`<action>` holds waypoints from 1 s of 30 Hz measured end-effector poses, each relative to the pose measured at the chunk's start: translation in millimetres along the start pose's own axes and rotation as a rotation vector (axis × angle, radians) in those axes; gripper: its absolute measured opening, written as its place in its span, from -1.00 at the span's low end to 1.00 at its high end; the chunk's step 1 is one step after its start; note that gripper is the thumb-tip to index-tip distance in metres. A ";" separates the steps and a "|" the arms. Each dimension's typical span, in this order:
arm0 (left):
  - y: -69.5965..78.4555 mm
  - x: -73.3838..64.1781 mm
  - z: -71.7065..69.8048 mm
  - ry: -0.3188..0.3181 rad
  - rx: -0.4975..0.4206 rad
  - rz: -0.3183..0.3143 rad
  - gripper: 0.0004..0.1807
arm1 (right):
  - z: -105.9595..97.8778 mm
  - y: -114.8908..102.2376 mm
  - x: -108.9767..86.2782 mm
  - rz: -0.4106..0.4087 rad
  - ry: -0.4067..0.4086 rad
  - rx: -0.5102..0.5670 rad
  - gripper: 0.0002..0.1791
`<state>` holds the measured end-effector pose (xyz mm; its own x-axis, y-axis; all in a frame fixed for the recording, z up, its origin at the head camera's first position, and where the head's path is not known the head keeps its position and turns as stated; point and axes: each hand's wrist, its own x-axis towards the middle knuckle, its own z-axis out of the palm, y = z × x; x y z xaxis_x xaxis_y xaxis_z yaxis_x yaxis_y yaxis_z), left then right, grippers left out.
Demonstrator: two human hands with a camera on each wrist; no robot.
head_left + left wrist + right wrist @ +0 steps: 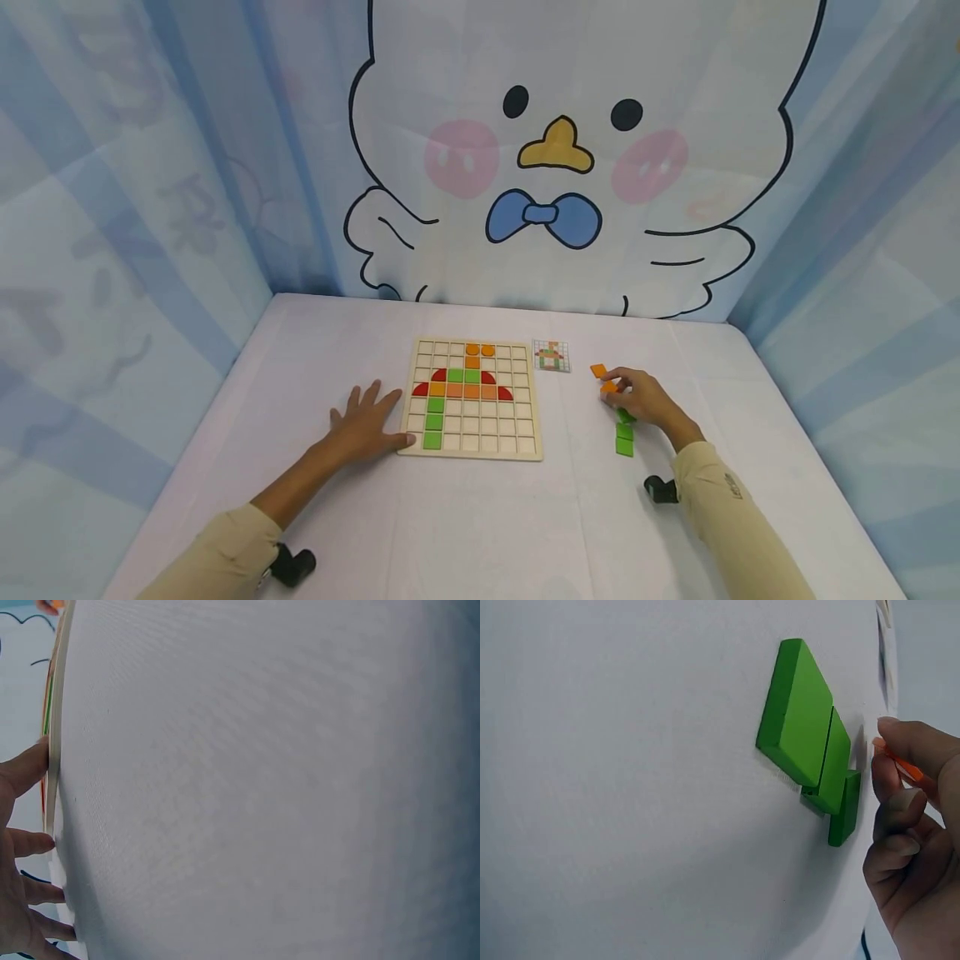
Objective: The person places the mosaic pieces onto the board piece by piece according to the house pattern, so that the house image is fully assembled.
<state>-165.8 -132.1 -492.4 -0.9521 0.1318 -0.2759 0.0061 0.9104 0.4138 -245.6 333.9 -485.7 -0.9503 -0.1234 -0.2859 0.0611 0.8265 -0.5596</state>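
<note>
A wooden grid board (528, 425) lies flat, with green, orange and red tiles forming a pattern in its cells. My left hand (363, 427) rests on the table at the board's left side, fingers spread, the thumb over its lower left edge. Off to the right, my right hand (647, 398) pinches an orange tile (907, 768) between thumb and fingers. Another orange tile (597, 370) lies just beyond those fingertips. Beneath and nearer than the right hand are several green tiles (806, 720), square and thick, lying close together in the right wrist view.
A small pattern card (552, 357) lies by the board's upper right corner, printed with a coloured grid picture. Pale blue curtains enclose the white table (480, 525) on the left, right and back. Black wrist devices (292, 566) stick out from both sleeves.
</note>
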 end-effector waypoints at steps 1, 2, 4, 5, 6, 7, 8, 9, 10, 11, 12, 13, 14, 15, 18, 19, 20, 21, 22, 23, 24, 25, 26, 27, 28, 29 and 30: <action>-0.2 0.1 0.1 0.000 0.000 0.000 -0.01 | 0.0 -0.5 -0.5 -0.004 0.000 0.008 -0.58; -0.4 0.1 0.1 -0.001 0.001 -0.001 -0.01 | -0.2 -1.2 -1.1 -0.012 0.002 0.014 -0.58; -0.9 0.3 0.4 0.001 0.004 0.000 -0.01 | -0.6 -3.1 -2.2 -0.038 0.008 0.019 -0.58; -1.3 0.6 0.5 0.001 0.006 0.000 -0.01 | -1.0 -4.9 -3.0 -0.057 0.012 0.020 -0.59; -1.5 0.7 0.5 0.001 0.008 0.000 -0.01 | -1.3 -6.7 -4.0 -0.071 0.016 0.022 -0.59; -1.6 0.7 0.6 0.004 0.010 0.003 -0.01 | -1.5 -9.0 -5.2 -0.085 0.019 0.027 -0.59; -1.7 0.7 0.6 0.004 0.012 0.004 -0.01 | -1.4 -11.3 -6.3 -0.104 0.021 0.025 -0.59; -1.8 0.8 0.7 0.005 0.012 0.005 0.00 | -1.1 -13.7 -7.2 -0.117 0.023 0.031 -0.59; -1.6 0.7 0.5 0.004 0.011 0.005 0.00 | -0.7 -16.5 -8.2 -0.128 0.025 0.040 -0.59; -1.7 0.7 0.5 0.005 0.011 0.005 0.00 | 0.1 -19.5 -9.2 -0.136 0.026 0.052 -0.59; -1.3 0.4 0.4 0.004 0.010 0.004 0.00 | 1.1 -21.9 -10.2 -0.139 0.023 0.063 -0.59; -1.2 0.3 0.4 0.004 0.009 0.003 0.00 | 2.0 -24.6 -11.0 -0.143 0.018 0.075 -0.58; -1.3 0.3 0.4 0.002 0.009 0.001 0.00 | 3.2 -27.1 -11.7 -0.146 0.012 0.084 -0.58; -1.3 0.4 0.5 0.003 0.008 0.001 0.00 | 4.6 -29.7 -12.4 -0.136 0.009 0.101 -0.58; -1.1 0.1 0.7 0.004 0.006 0.000 -0.01 | 9.0 -37.6 -15.5 -0.126 -0.012 0.130 -0.55; -1.4 0.1 0.9 0.004 0.005 0.001 -0.01 | 10.6 -40.5 -16.6 -0.124 -0.016 0.139 -0.55; -1.5 0.3 1.0 0.005 0.004 0.002 -0.01 | 12.4 -43.4 -17.9 -0.124 -0.020 0.146 -0.56; -1.4 0.2 1.0 0.006 0.004 0.004 -0.01 | 14.2 -46.0 -19.1 -0.129 -0.025 0.157 -0.56; -1.4 0.1 1.0 0.006 0.004 0.004 -0.01 | 16.0 -48.8 -20.5 -0.143 -0.030 0.166 -0.57; -1.8 0.4 1.3 0.007 0.004 0.007 -0.01 | 18.1 -51.3 -21.8 -0.152 -0.035 0.178 -0.57; -2.0 0.6 1.3 0.009 0.006 0.009 0.00 | 20.3 -53.9 -23.0 -0.161 -0.041 0.190 -0.57; -2.0 0.6 1.3 0.010 0.006 0.011 0.00 | 22.8 -56.6 -24.3 -0.168 -0.049 0.207 -0.57; -2.0 0.7 1.3 0.012 0.006 0.014 0.00 | 25.3 -58.9 -25.2 -0.175 -0.057 0.223 -0.57; -2.1 0.8 1.2 0.014 0.006 0.016 0.00 | 28.0 -61.5 -26.2 -0.180 -0.068 0.239 -0.56; -2.3 0.9 1.3 0.014 0.005 0.018 0.00 | 30.6 -64.2 -27.1 -0.182 -0.077 0.251 -0.57; -2.4 0.9 1.2 0.015 0.006 0.020 0.00 | 33.5 -66.8 -27.8 -0.183 -0.086 0.258 -0.57; -2.6 0.8 1.1 0.015 0.004 0.021 0.00 | 36.2 -69.7 -28.6 -0.185 -0.095 0.260 -0.58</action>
<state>-166.2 -134.0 -494.7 -0.9563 0.1447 -0.2542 0.0270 0.9090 0.4158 -211.6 260.0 -466.6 -0.9206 -0.3191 -0.2249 -0.0229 0.6191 -0.7849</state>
